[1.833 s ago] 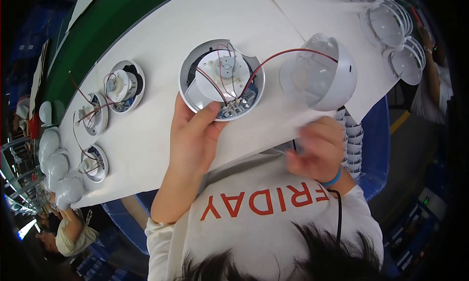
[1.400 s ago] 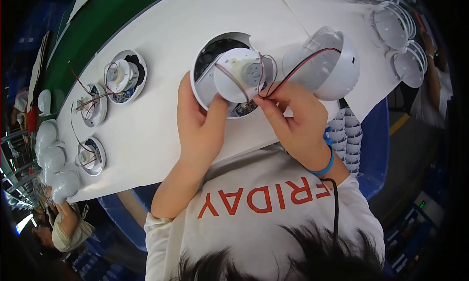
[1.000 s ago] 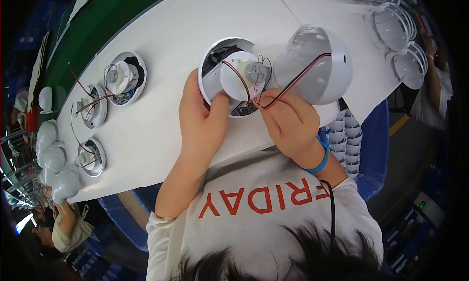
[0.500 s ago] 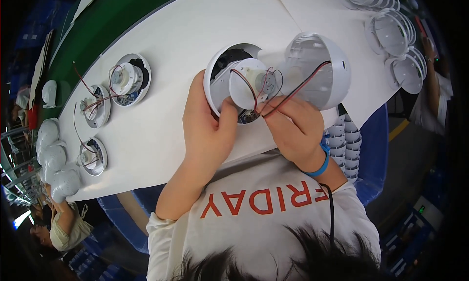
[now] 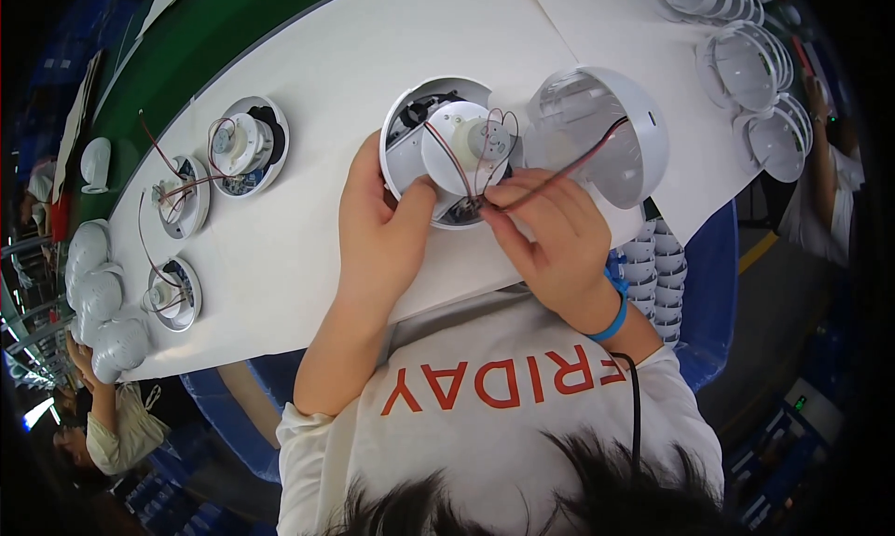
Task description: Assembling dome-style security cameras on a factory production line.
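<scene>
Domes of shiny white plastic (image 5: 98,294) sit in a row beside the smooth white desk (image 5: 298,256), far left of a round, bowl-shaped white plastic housing (image 5: 401,158), the main object. Between the domes and the housing, well apart from it, three white round part-built units with loose dark-red wires (image 5: 256,149) rest on the desk.

Touching the housing's lower left is the bare left hand (image 5: 382,224). Its forearm rises from below; the thumb presses over the near rim and the fingers curl behind, so this grip clasps the housing, its hollow side tilted up toward the viewer. Whether the housing touches the desk cannot be told.

Inside the housing, right of centre, sits a white plastic disc (image 5: 452,144) bearing a round silver motor (image 5: 488,140). At the housing's bottom edge lies a small dark circuit board (image 5: 457,214).

Right of that board comes the bare right hand (image 5: 550,233), wearing a blue wristband (image 5: 611,308). It reaches up and leftward, knuckles uppermost, thumb and forefinger pinching a thin pair of red and black wires (image 5: 569,168) close to the board. The wires' long axis slants from this grip up and right, across the fingers, toward a hollow white plastic dome shell (image 5: 639,158), just right of the housing; whether they join it is unclear.
</scene>
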Tool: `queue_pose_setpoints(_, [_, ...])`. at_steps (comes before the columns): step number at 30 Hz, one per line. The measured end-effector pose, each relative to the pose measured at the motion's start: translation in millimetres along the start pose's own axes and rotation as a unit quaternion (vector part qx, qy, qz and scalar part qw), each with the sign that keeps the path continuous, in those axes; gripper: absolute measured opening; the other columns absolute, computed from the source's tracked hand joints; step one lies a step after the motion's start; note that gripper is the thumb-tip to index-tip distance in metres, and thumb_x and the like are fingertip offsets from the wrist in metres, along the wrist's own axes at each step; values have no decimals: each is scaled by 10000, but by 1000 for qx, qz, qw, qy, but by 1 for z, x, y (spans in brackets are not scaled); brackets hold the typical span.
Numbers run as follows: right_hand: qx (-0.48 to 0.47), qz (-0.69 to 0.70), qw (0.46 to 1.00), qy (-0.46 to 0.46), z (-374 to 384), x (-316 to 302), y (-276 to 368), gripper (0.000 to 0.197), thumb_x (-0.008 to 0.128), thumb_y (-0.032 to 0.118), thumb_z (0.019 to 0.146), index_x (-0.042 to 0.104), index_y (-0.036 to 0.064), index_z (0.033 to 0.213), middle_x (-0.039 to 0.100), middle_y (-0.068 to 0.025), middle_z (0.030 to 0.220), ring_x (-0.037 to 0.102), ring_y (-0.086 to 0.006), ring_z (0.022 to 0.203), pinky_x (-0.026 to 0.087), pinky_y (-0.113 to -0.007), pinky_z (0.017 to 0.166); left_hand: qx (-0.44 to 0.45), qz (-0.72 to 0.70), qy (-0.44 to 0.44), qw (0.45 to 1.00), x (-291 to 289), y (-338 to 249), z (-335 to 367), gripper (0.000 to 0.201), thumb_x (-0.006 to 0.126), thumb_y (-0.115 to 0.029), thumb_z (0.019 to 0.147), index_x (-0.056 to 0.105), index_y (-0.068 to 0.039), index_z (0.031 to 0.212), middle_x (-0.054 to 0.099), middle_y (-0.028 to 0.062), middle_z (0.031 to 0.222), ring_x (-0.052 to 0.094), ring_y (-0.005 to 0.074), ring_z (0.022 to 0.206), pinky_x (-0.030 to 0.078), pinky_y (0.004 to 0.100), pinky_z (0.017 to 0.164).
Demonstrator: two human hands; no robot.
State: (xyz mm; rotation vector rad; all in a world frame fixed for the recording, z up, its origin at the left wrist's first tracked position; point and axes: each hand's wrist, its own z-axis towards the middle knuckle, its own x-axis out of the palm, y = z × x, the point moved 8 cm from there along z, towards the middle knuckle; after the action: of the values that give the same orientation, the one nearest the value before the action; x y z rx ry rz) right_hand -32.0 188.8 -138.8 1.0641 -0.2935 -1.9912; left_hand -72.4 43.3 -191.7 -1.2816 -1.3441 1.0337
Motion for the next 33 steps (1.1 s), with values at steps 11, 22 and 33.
queue_pose_setpoints(11, [9, -51, 997, 56, -4, -1, -2, 219, 683, 239, 664, 640, 129, 849, 619, -20, 836, 595, -203, 864, 294, -482, 971, -24, -33, -6, 999, -4, -5, -4, 378, 475, 26, 761, 453, 31, 1138, 551, 88, 1023, 533, 133, 930, 427, 250, 789])
queue_pose_setpoints(22, [-44, -81, 990, 106, -2, 3, 7, 292, 677, 284, 649, 648, 206, 929, 598, 1, 949, 568, -174, 949, 151, -573, 1008, -31, -95, 3, 995, -5, -8, -1, 391, 460, 31, 744, 462, 37, 1134, 558, 88, 1010, 541, 134, 928, 442, 253, 790])
queue_pose_setpoints(33, [-48, -145, 986, 67, -11, 5, 3, 270, 700, 135, 621, 645, 192, 879, 596, 18, 886, 591, -154, 860, 144, -522, 1009, -108, -106, 24, 988, 8, 8, 0, 383, 459, -7, 768, 449, 4, 1151, 557, 88, 1006, 572, 131, 857, 495, 239, 630])
